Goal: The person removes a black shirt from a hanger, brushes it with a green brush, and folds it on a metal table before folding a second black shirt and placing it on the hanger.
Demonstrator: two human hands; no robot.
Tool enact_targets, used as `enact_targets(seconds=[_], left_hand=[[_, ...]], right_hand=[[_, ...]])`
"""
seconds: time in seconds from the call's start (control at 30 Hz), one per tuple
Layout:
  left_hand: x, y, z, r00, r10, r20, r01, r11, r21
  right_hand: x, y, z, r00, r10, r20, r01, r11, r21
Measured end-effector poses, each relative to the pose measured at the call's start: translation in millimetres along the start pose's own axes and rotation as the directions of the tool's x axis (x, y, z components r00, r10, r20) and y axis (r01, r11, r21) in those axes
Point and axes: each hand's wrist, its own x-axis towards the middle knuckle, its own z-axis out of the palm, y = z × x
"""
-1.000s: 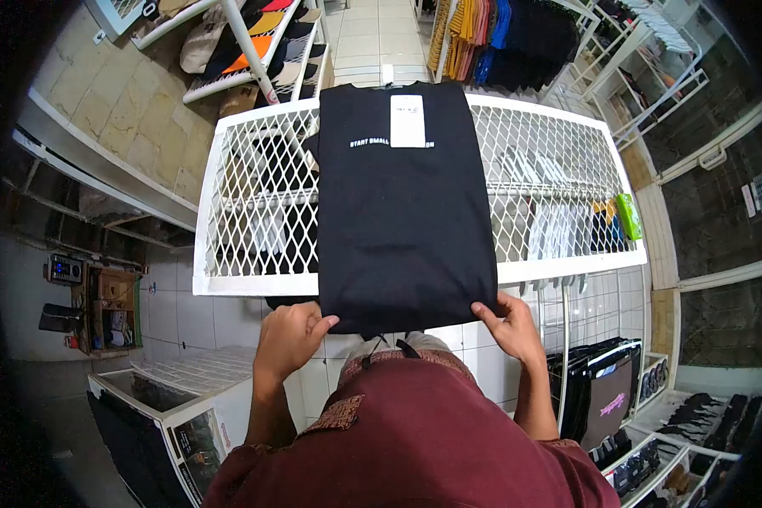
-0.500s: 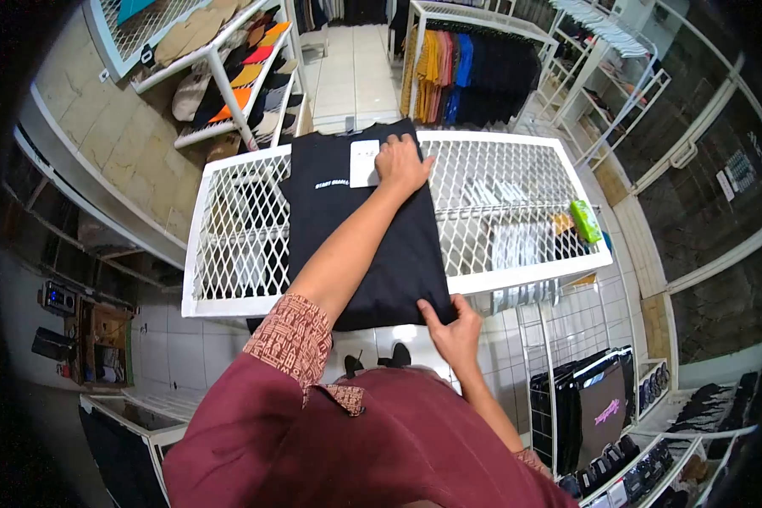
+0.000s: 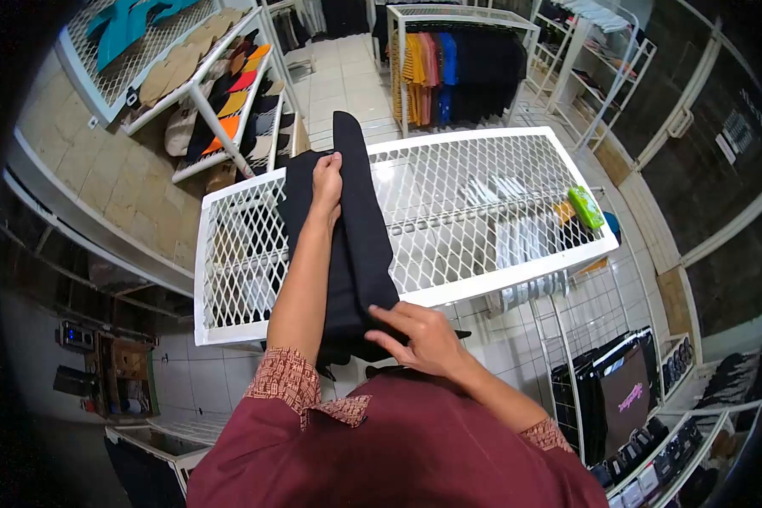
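A black T-shirt (image 3: 360,229) lies across the white mesh-topped table (image 3: 483,284), its right side folded over to the left in a long narrow panel. My left hand (image 3: 328,184) is closed at the far part of the shirt, thumb up, gripping cloth beside the fold. My right hand (image 3: 423,339) is at the near right corner of the shirt, thumb and fingers apart, fingertips against the cloth. The shirt's printed lettering and the white card are hidden now.
A green packet (image 3: 585,208) lies at the table's right end. Shelves of caps (image 3: 233,102) stand at the left, and a rack of hanging shirts (image 3: 449,76) is beyond the table. Dark garments (image 3: 605,398) hang on a grid rack at the right.
The shirt's right side has been turned over leftward, covering the card and lettering. My left hand moved left from the card and closed on cloth; my right hand moved left and its fingers spread.
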Motion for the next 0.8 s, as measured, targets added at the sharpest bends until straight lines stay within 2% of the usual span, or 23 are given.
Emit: enact_targets(seconds=[0.03,0.07,0.1,0.17,0.2,0.23,0.27,0.3,0.37,0.43,0.5,0.57,0.63,0.7,0.8], left_hand=[[-4.1,3.1,-12.0,1.000,-0.025,0.013,0.025,0.999,-0.043],[-6.4,3.6,-20.2,1.000,-0.020,-0.005,0.020,0.999,-0.042],[-5.0,-3.4,-28.1,1.000,0.009,0.010,-0.008,0.998,-0.059],[-8.8,-5.7,-34.6,0.999,0.042,0.028,-0.040,0.996,-0.077],[-7.7,-9.6,-37.1,0.997,0.063,0.048,-0.057,0.992,-0.110],[-4.5,-15.9,-39.2,0.994,0.085,0.068,-0.074,0.987,-0.144],[-1.9,-18.3,-39.1,0.993,0.110,0.032,-0.106,0.990,-0.098],[-1.0,-19.5,-38.1,0.991,0.122,0.055,-0.114,0.985,-0.131],[-15.4,-2.2,-29.3,0.991,0.117,0.058,-0.109,0.985,-0.132],[-13.3,-4.6,-31.1,0.993,0.084,0.084,-0.072,0.989,-0.132],[-13.6,-3.4,-32.2,0.994,0.075,0.081,-0.067,0.993,-0.098],[-21.6,7.5,-32.6,0.995,0.065,0.077,-0.055,0.992,-0.115],[-17.8,9.8,-39.3,0.981,0.054,0.189,-0.047,0.998,-0.046],[-16.5,10.7,-42.5,0.980,0.054,0.192,-0.046,0.998,-0.046],[-9.5,13.1,-45.6,0.960,0.069,0.272,-0.070,0.998,-0.007]], right_hand=[[10.6,2.8,0.3,0.991,-0.070,0.115,0.067,0.997,0.031],[23.2,11.6,2.7,0.988,-0.054,0.146,0.042,0.996,0.079],[41.8,21.1,3.9,0.994,-0.041,0.103,0.023,0.985,0.173],[94.1,34.8,-0.4,0.994,0.103,-0.037,-0.093,0.973,0.211],[127.5,43.9,-7.7,0.971,0.238,0.008,-0.237,0.964,0.123],[157.3,75.7,2.1,0.980,0.166,-0.108,-0.146,0.975,0.168],[188.5,100.6,8.8,0.983,0.104,-0.152,-0.085,0.988,0.126],[217.1,122.0,15.1,0.980,0.041,-0.195,-0.025,0.996,0.083],[262.5,156.8,29.8,0.982,0.146,-0.120,-0.131,0.984,0.120],[296.9,193.5,47.7,0.992,0.107,-0.073,-0.102,0.993,0.062],[320.9,213.0,60.6,0.993,0.117,0.010,-0.117,0.986,0.121],[330.5,204.5,57.6,0.971,0.223,0.091,-0.231,0.968,0.094],[339.9,215.2,58.6,0.948,0.275,0.160,-0.298,0.943,0.146],[345.8,220.5,58.3,0.945,0.247,0.216,-0.294,0.929,0.224],[348.0,216.7,56.4,0.939,0.252,0.234,-0.300,0.933,0.200]])
